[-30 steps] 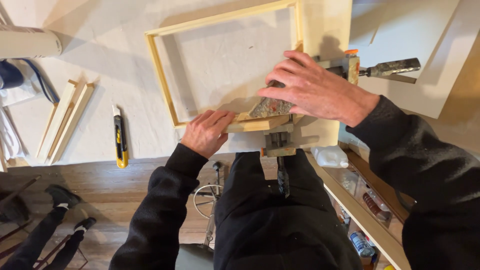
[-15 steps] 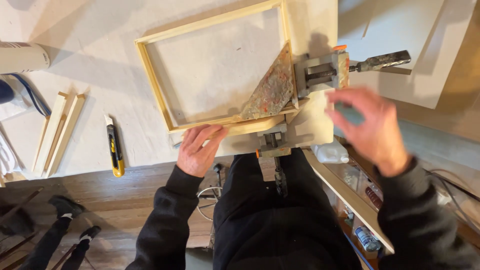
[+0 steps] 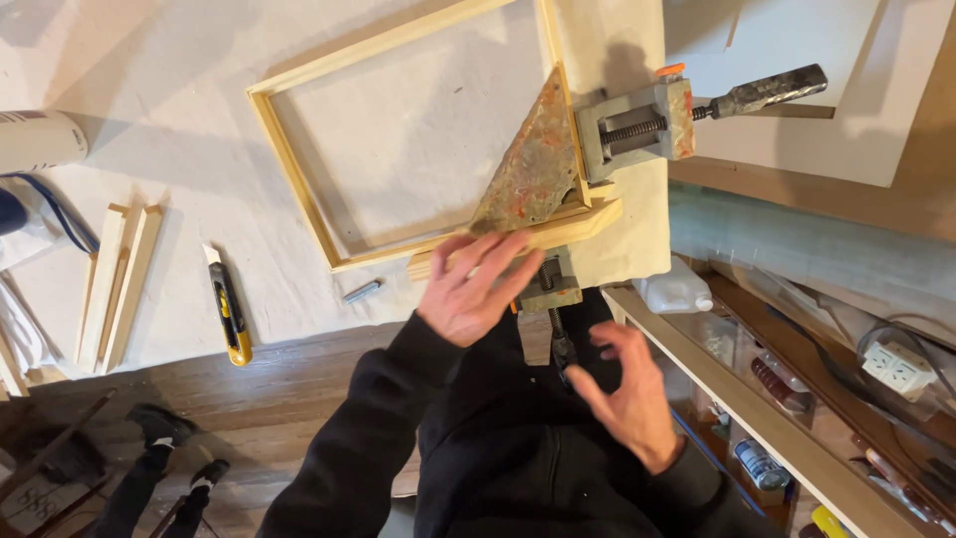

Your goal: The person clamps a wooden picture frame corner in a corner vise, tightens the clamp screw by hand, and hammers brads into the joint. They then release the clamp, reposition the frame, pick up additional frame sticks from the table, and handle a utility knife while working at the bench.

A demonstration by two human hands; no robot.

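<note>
Right now the left hand (image 3: 470, 291) is spread open, fingers loose, its fingertips at or just over the near rail of the wooden frame (image 3: 299, 164) beside the corner; it holds nothing. The right hand (image 3: 627, 399) hangs lower, off the edge of the worktop (image 3: 149, 80), also open and empty, with its fingers just beside the dark handle (image 3: 563, 344) of the clamp's near screw.

That corner of the frame sits in a metal corner clamp (image 3: 588, 159): a rusty, paint-spattered triangular plate lies inside the corner, one screw block presses the right-hand rail, and a second screw sits below the near rail. Its long side handle (image 3: 767, 92) points away to the right.

A yellow utility knife (image 3: 227, 309) lies near the worktop's edge, loose wooden strips (image 3: 115, 284) lie further left, and a small grey cylinder (image 3: 361, 291) rests just beside the frame's near rail.

As I judge it, the weak point is the joint. Neither hand grips the frame, so only the clamp holds the corner; a nudge from the open left hand could push the near rail out of line. Turning the near screw too hard might bruise the soft wood or skew the corner. I cannot tell whether the rails are seated flush.
</note>
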